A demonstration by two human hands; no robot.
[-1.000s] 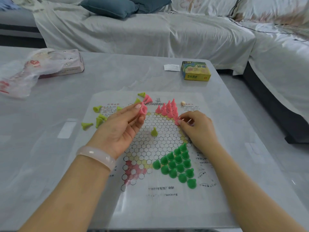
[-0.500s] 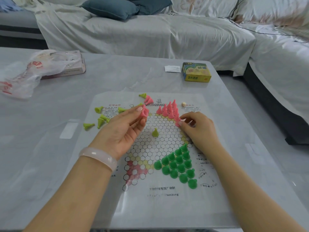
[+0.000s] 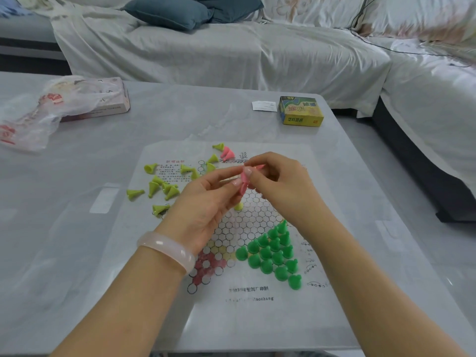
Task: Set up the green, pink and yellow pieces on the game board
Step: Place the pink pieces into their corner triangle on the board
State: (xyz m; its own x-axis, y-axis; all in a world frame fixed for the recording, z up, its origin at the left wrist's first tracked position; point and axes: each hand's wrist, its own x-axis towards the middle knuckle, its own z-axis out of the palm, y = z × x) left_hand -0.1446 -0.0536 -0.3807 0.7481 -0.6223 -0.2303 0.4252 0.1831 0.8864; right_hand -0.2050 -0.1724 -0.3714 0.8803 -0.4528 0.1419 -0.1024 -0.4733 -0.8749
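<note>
Where legible, box (image 3: 300,111) number "46"

I see both hands raised over the far half of the game board (image 3: 231,313). My left hand (image 3: 206,210) pinches pink pieces (image 3: 244,182) at its fingertips, and my right hand (image 3: 280,184) meets it there, fingers curled on a pink piece (image 3: 258,167). Green pieces (image 3: 273,253) stand upright in a triangle on the board's near right point. Yellow pieces (image 3: 164,188) lie tipped over at the board's far left edge, and one yellow piece (image 3: 238,206) shows just below my left fingers. Two more pink pieces (image 3: 227,152) lie at the far edge.
</note>
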